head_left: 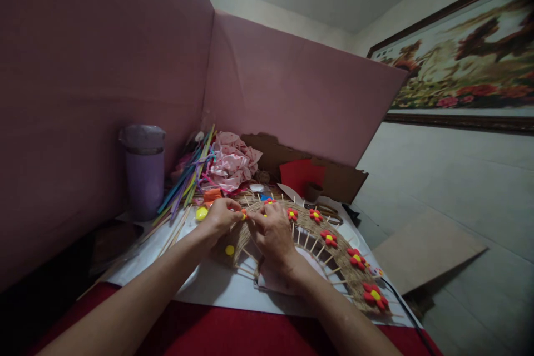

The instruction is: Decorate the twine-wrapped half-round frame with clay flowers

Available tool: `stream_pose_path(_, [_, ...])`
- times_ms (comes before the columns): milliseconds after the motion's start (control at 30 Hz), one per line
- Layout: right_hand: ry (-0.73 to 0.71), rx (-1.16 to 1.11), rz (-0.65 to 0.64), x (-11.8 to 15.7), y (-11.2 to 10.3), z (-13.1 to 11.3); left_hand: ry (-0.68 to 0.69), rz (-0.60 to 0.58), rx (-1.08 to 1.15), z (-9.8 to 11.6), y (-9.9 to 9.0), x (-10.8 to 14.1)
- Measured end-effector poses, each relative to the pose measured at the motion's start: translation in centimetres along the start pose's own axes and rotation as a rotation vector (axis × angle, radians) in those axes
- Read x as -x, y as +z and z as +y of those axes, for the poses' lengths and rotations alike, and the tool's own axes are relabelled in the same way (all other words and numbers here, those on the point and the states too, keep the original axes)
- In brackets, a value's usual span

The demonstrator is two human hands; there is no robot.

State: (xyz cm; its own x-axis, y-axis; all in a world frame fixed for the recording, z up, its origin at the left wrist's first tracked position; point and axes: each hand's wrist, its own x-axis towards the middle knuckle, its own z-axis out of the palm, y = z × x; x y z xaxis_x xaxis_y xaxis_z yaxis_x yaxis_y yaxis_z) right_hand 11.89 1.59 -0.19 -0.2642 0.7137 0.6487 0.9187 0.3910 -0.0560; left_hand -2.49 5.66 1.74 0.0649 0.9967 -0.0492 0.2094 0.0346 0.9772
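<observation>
A woven twine arch (345, 256) with thin sticks poking out along both edges lies on the white sheet (208, 289). Several red flowers (329, 238) with yellow centres sit along its curve. At its upper left, my left hand (221, 217) pinches a small orange-red and yellow piece (244, 214). Fingertips of my right hand (273, 233) meet the same piece from the other side, with the palm over the arch. A yellow disc (229, 250) rests on the lower left of the arch. Beside my left hand are a yellow lump (201, 213) and an orange lump (212, 195).
A purple tumbler (145, 178) stands at the left, near coloured pipe cleaners (183, 183) and crumpled pink cloth (233, 161). Behind the arch lie scissors (329, 211), red paper (301, 175) and brown cardboard (344, 182). A black cable (403, 306) runs along the right edge.
</observation>
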Motion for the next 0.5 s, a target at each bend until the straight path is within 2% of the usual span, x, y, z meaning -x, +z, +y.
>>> stream_pose_path(233, [0.018, -0.032, 0.001, -0.9, -0.3, 0.2, 0.011, 0.011, 0.012, 0.0, 0.0, 0.1])
stream_pose_path(500, [0.007, -0.041, -0.001, -1.5, 0.3, 0.3, 0.033, 0.032, 0.012, -0.3, 0.0, -0.2])
